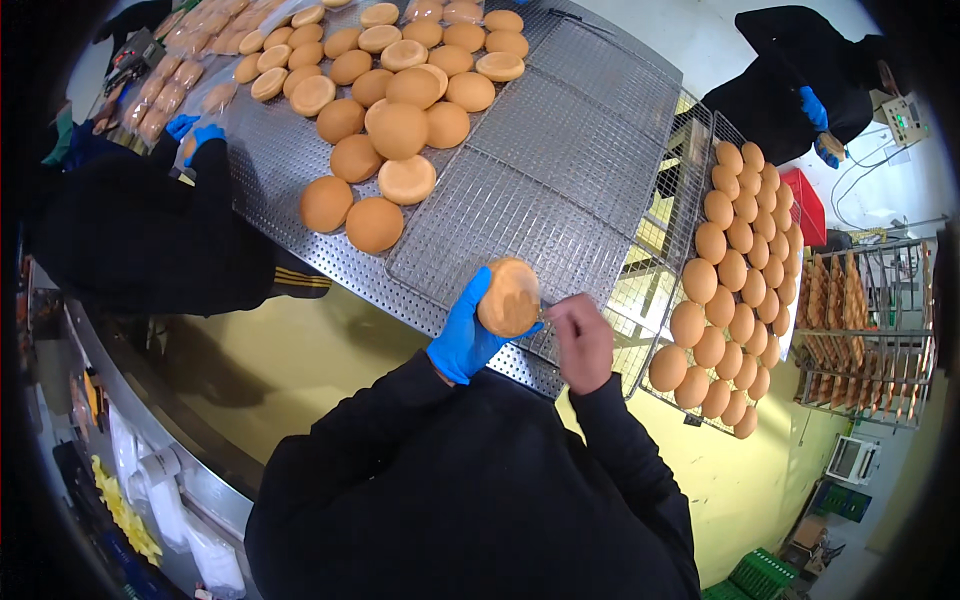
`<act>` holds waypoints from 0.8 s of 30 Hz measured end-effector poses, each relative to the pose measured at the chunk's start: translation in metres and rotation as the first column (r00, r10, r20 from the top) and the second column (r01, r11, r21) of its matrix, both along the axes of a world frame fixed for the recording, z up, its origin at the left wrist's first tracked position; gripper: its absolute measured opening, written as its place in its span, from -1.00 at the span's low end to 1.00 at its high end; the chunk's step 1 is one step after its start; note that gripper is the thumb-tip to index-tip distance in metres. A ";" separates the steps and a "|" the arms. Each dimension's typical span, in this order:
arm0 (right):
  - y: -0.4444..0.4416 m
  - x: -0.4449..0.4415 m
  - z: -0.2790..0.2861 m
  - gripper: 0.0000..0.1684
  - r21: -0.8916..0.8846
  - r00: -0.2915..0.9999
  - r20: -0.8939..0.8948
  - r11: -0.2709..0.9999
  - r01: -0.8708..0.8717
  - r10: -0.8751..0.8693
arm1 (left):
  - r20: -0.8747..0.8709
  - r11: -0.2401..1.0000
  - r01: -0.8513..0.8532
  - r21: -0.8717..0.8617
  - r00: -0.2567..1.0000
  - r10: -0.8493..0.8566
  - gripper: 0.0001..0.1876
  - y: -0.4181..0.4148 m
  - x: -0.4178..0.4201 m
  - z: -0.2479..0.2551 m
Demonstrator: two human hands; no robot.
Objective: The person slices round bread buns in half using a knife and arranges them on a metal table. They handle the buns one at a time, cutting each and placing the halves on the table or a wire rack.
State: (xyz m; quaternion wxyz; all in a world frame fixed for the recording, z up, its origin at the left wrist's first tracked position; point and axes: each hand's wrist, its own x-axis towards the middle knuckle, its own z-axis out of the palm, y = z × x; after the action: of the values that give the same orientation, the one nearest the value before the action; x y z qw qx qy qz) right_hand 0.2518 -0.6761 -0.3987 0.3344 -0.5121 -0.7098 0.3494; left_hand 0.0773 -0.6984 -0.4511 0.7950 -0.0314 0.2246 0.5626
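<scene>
A round bread bun (508,296) rests in my left hand (463,337), which wears a blue glove. Its pale, flat side faces up, and a darker patch marks the middle. My bare right hand (585,341) is beside the bun's right edge with curled fingers. Whether those fingers pinch something small is too blurred to tell. Beneath both hands lies a wire cooling rack (510,217) on a perforated metal table (300,217). Loose buns (399,131) are heaped past the rack's left side, some brown top up, others pale side up.
At right, a wire rack (645,375) carries rows of buns (731,270). Bagged buns (161,94) lie at the far left. One gloved co-worker (150,217) stands at left, another (795,82) at far right. A rack trolley (862,330) and red crate (802,206) stand beyond.
</scene>
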 end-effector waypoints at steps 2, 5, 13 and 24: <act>-0.003 -0.010 0.010 -0.93 0.074 0.993 0.109 0.996 -0.042 0.034 | -0.077 1.000 -0.030 0.005 0.997 0.031 -0.34 0.002 0.005 -0.011; 0.013 -0.006 0.004 -0.91 0.113 0.954 0.237 0.980 0.163 -0.186 | -0.141 0.999 -0.042 -0.011 0.989 0.040 -0.40 0.001 0.007 -0.005; 0.015 0.003 0.003 -0.87 0.143 0.948 0.291 0.985 0.093 -0.132 | -0.091 0.998 -0.007 -0.059 0.996 0.001 -0.41 0.003 0.008 -0.011; 0.008 0.004 0.002 -0.82 0.086 0.963 0.248 0.993 0.083 -0.102 | -0.080 0.997 0.030 -0.072 0.996 -0.035 -0.42 -0.001 0.007 -0.017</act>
State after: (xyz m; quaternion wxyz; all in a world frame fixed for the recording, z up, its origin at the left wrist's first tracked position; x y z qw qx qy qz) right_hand 0.2555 -0.6677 -0.3963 0.2766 -0.5720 -0.7343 0.2389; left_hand 0.0842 -0.6993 -0.4685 0.7926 -0.0328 0.2770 0.5422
